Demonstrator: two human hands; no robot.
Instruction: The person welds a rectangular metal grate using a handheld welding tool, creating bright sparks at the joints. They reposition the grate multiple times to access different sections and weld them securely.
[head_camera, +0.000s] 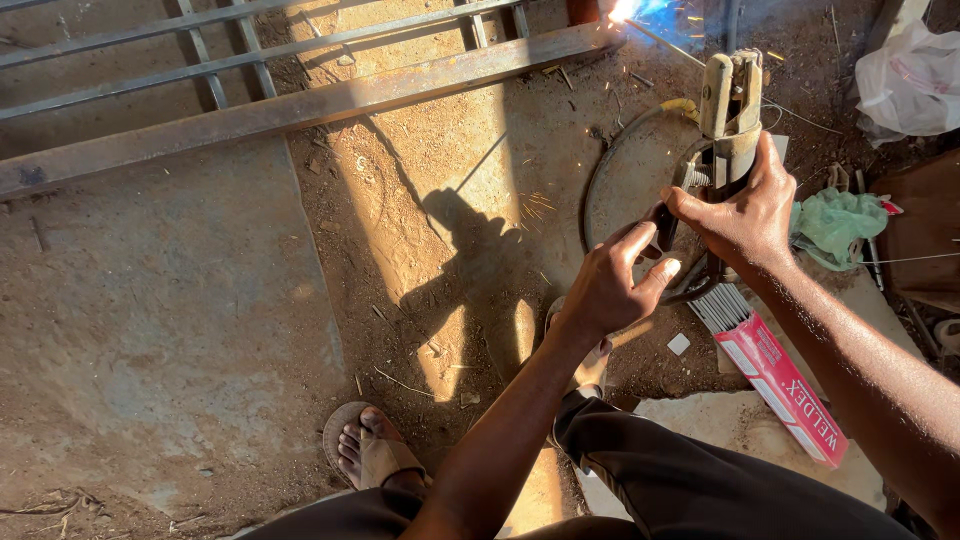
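The electrode holder (728, 120), a worn clamp-shaped tool of dull metal with yellowish, scuffed insulation, stands nearly upright above the right hand (745, 215), whose fingers are wrapped shut around its lower handle. A thin welding rod (660, 44) runs from the clamp up to the left, ending in a bright blue-white arc (625, 10) at the end of a rusty steel bar (300, 105). The left hand (610, 285) sits just below and left of the right one, fingers curled and thumb stretched out, touching the dark lower part of the holder and the black cable (600, 170) that loops away from it; how firmly it grips cannot be told.

The bar belongs to a flat frame of thin grey bars (220, 60) lying on rough, dusty concrete (160, 300) and reddish dirt. Below the hands a long red and white cardboard box (785, 385) lies open, a bundle of grey rods (722, 305) sticking out of its end. A crumpled green cloth (835, 222) and a white plastic bag (910, 80) lie to the right. A sandalled foot (370, 450) rests on the ground
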